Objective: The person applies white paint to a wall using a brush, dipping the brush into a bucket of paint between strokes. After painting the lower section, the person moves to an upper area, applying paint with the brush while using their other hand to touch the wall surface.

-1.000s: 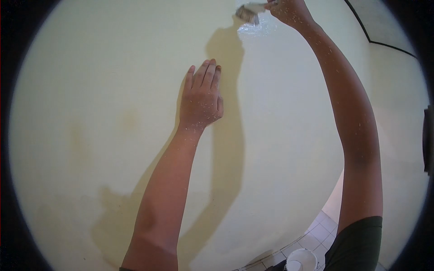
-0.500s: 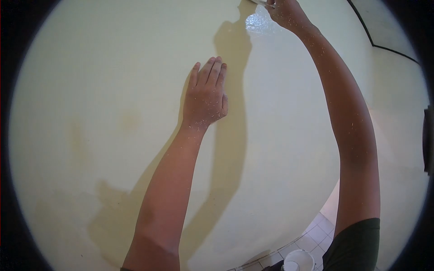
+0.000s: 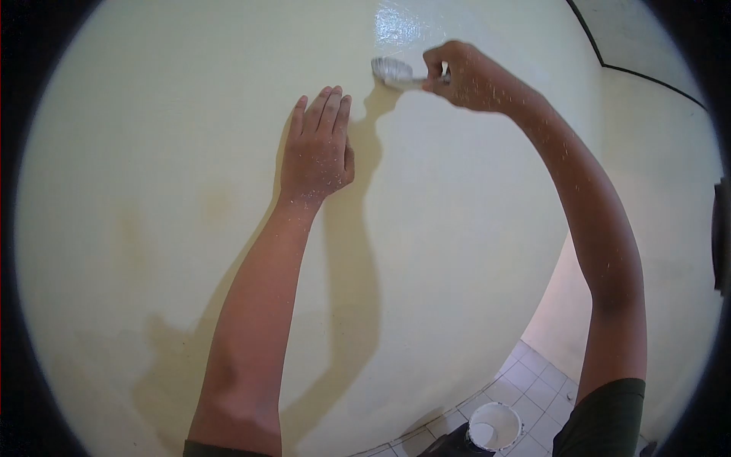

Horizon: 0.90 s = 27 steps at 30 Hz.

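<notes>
My right hand (image 3: 474,80) grips the handle of a paintbrush (image 3: 394,71), its white-coated bristles pointing left against the pale yellow wall (image 3: 464,228). Just above the bristles, a wet patch (image 3: 400,29) on the wall shines with reflected light. To the left, my left hand (image 3: 316,148) lies flat on the wall, fingers stretched upward and holding nothing. White specks of paint dot both hands and forearms.
A white bucket (image 3: 495,426) with pale liquid inside stands low on the tiled floor (image 3: 537,381). Another wall (image 3: 662,228) meets this one at the right, with a black cable (image 3: 647,80) running across its upper part. Arm shadows fall across the painted wall.
My right hand has come down from the top edge, bringing the brush fully into view below the shiny patch. The view has shifted slightly; my left hand stays flat on the wall.
</notes>
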Tool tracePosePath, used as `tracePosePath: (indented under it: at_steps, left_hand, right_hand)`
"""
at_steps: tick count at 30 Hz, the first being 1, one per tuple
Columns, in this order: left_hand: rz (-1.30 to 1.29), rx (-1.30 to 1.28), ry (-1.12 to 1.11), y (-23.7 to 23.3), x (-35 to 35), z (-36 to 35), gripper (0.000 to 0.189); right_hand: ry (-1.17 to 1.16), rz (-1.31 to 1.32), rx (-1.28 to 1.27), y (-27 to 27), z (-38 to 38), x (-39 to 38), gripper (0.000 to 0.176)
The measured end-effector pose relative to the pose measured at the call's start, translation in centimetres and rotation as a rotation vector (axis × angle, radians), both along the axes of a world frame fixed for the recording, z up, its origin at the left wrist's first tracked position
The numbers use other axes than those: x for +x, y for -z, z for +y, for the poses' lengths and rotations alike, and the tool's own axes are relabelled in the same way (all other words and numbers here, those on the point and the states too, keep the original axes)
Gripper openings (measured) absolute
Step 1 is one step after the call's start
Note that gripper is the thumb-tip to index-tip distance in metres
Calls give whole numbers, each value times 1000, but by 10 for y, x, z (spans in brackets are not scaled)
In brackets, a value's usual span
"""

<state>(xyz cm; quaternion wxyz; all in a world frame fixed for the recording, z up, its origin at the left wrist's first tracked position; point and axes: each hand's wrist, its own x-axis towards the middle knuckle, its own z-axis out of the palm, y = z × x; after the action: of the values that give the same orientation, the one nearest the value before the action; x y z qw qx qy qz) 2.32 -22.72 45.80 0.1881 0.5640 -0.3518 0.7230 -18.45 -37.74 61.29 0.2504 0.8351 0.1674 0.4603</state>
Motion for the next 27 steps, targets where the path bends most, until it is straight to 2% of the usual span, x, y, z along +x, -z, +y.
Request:
tracePosePath:
  at_steps: [1, 6, 7, 10, 14, 17, 20, 23, 24, 27]
  left_hand:
    - [-4, -4, -13, 0, 0, 1, 58]
    - [11, 7, -38, 1, -1, 1, 58]
    - [17, 8, -25, 1, -1, 0, 57]
    - [24, 14, -12, 2, -2, 1, 56]
    - [28, 21, -9, 2, -3, 2, 56]
    - [34, 24, -22, 1, -1, 1, 57]
    - [55, 35, -7, 1, 1, 1, 60]
    - [46, 18, 39, 2, 1, 0, 64]
    - [50, 29, 30, 2, 2, 0, 71]
    - [31, 11, -16, 6, 9, -6, 77]
  right_hand:
    - [90, 86, 134, 12, 10, -7, 27]
    - [223, 331, 305, 54, 14, -20, 26]
    - [161, 332, 269, 65, 4, -16, 23]
    - [196, 426, 318, 86, 5, -19, 19]
    - [324, 583, 371, 100, 14, -22, 19]
    - [307, 604, 310, 101, 5, -15, 20]
    - [333, 624, 384, 87, 14, -24, 24]
    - [304, 476, 361, 63, 19, -36, 26]
    - [294, 444, 368, 54, 17, -35, 25]
    - [274, 356, 386, 37, 7, -21, 24]
